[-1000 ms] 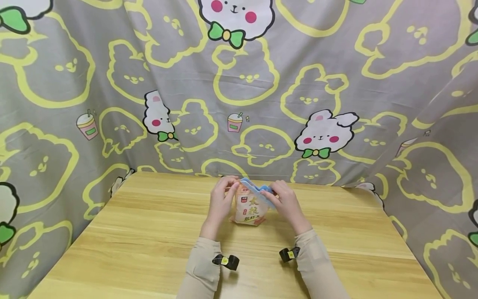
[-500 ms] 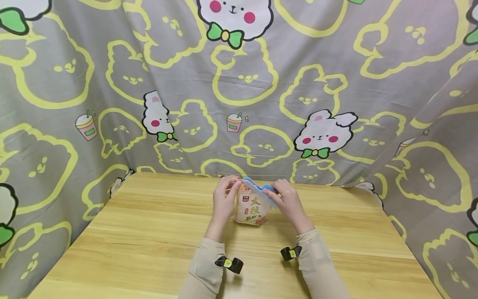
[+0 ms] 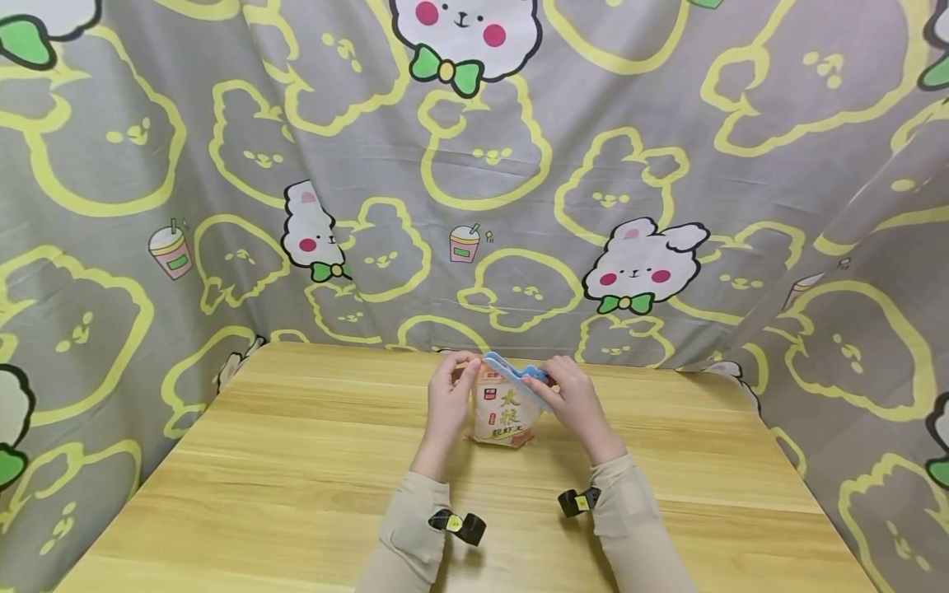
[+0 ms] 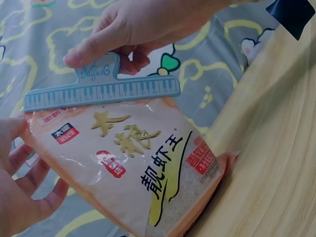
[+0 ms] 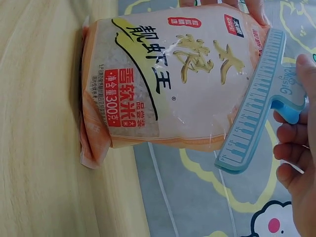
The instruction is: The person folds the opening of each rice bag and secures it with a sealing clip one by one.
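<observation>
A bag of rice (image 3: 502,416) with gold and black characters stands upright on the table, its top slanting. Across that top lies a light-blue bag clip (image 4: 101,95) with a piano-key pattern. My right hand (image 3: 572,395) pinches the clip's handle between thumb and fingers, as the right wrist view also shows. At the bag's upper left corner, my left hand (image 3: 448,395) pinches the edge near the clip's end; its other fingers (image 4: 52,200) are loosely bent beside the bag. The bag's back is hidden.
The wooden table (image 3: 296,478) extends around the bag to the front and both sides. A grey curtain (image 3: 356,148) with cartoon rabbits hangs close behind the table's back edge and at its sides. Small black cameras (image 3: 463,527) are strapped to both wrists.
My left hand and the bag have shifted slightly to the right. The clip stays across the bag's top, and my right hand keeps its hold with almost no movement.
</observation>
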`<move>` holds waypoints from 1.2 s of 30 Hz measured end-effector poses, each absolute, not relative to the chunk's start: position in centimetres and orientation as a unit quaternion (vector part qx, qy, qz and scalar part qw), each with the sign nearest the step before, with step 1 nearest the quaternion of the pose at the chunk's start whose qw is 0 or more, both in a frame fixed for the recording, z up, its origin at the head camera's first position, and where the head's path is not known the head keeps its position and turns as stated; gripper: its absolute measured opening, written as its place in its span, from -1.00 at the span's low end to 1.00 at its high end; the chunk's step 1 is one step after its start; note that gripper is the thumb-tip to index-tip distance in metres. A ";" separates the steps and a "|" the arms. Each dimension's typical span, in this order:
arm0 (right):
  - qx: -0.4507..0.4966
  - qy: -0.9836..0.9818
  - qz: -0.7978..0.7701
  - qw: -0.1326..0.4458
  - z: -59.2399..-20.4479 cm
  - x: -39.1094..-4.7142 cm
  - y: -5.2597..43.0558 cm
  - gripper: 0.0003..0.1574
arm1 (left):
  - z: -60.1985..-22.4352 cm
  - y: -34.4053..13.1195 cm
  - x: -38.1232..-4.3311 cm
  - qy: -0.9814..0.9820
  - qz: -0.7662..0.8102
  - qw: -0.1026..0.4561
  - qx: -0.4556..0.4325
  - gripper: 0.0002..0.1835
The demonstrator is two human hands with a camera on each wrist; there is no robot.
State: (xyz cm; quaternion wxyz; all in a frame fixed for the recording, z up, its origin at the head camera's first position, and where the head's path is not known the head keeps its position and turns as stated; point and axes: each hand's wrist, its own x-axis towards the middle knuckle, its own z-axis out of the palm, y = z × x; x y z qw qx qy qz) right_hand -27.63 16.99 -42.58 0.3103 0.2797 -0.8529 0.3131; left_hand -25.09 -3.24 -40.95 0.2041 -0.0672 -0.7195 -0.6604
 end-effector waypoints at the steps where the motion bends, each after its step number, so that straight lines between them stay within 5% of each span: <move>1: 0.277 -0.854 0.314 0.308 -42.6 -27.7 17.0 -0.79 | -41.3 -3.3 -25.4 -0.720 -0.661 0.201 -0.065 -0.82; 36: 0.252 -0.854 0.343 0.299 -42.5 -27.8 17.7 -0.88 | -42.1 -4.1 -26.1 -0.745 -0.642 0.173 -0.060 -0.70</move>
